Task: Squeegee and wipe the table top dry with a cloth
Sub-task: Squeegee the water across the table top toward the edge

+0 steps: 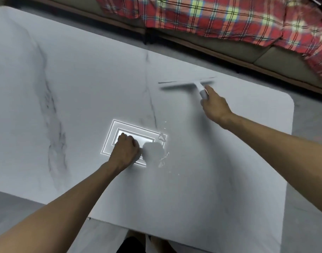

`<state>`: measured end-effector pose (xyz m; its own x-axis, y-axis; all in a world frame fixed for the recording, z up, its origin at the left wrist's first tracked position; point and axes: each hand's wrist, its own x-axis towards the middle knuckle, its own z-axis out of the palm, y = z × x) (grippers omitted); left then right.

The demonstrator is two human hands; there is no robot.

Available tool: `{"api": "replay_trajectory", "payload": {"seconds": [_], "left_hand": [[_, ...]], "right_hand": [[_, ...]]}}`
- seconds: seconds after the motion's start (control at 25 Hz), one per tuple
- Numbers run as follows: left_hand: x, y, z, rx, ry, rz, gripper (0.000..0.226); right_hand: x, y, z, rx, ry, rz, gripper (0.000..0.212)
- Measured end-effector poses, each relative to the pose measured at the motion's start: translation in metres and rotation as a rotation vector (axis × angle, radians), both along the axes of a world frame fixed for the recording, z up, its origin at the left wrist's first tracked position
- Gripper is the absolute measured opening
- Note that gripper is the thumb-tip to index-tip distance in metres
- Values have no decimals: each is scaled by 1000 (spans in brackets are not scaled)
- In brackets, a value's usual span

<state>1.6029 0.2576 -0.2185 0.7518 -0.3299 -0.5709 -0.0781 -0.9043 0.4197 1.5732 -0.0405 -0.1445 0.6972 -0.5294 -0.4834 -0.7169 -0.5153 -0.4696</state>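
Observation:
A white marble-patterned table top (83,84) fills the view. My right hand (214,106) grips the handle of a white squeegee (187,84). Its long blade lies across the table's far right part, blurred by motion. My left hand (126,151) rests on the table's middle with its fingers curled, holding a pale grey cloth (153,152) that bunches out to its right. Small glinting water drops (164,158) lie around the cloth. A bright rectangular reflection of a lamp (111,141) shines on the surface under my left hand.
Beyond the table's far edge runs a sofa (266,57) with a red plaid blanket (220,17) over it. Grey floor (310,161) shows to the right of the table's rounded corner and at the lower left.

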Motion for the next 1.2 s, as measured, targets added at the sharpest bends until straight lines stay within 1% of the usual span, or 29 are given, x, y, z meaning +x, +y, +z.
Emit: {"api": "replay_trajectory", "payload": {"seconds": [0.08, 0.12, 0.2, 0.28, 0.36, 0.44, 0.52, 0.64, 0.72, 0.8, 0.88, 0.96, 1.0, 1.08, 1.12, 1.2], "left_hand": [[16, -21, -21, 44, 3, -105, 13], [22, -28, -31, 68, 5, -152, 15], [31, -38, -45, 105, 69, -180, 30], [31, -41, -49, 137, 107, -222, 41], [31, -44, -47, 138, 131, -232, 40], [32, -45, -41, 138, 148, -230, 36], [33, -47, -35, 153, 166, -249, 34], [38, -50, -29, 162, 213, -279, 32], [42, -52, -25, 173, 245, -300, 34], [45, -55, -21, 186, 269, -318, 37], [46, -58, -19, 202, 282, -326, 37], [47, -60, -17, 217, 289, -331, 36], [48, -60, -17, 225, 290, -334, 35], [48, -61, -17, 234, 291, -342, 35], [48, -61, -17, 233, 294, -342, 35], [48, -60, -18, 225, 299, -341, 36]], "right_hand": [[55, -11, -12, -23, -21, -33, 44], [78, -16, -18, -37, -26, -44, 43], [107, -22, -32, -74, -18, -26, 41], [106, -20, -39, -122, -11, 33, 42], [74, -17, -42, -173, -10, 112, 42], [23, -13, -37, -170, 5, 153, 44], [-33, -9, -24, -107, 77, 177, 46], [-96, 2, 10, -20, 250, 199, 50], [-105, -3, 25, -23, 246, 202, 48], [-81, -24, 21, -60, 169, 118, 46], [-30, -48, 9, -97, 111, 23, 40], [24, -67, -6, -70, 77, -130, 23], [44, -73, -11, -68, 73, -194, 18], [61, -73, -19, -111, 113, -232, 19], [58, -68, -23, -132, 143, -219, 20], [33, -46, -26, -188, 179, -143, 34]]}}
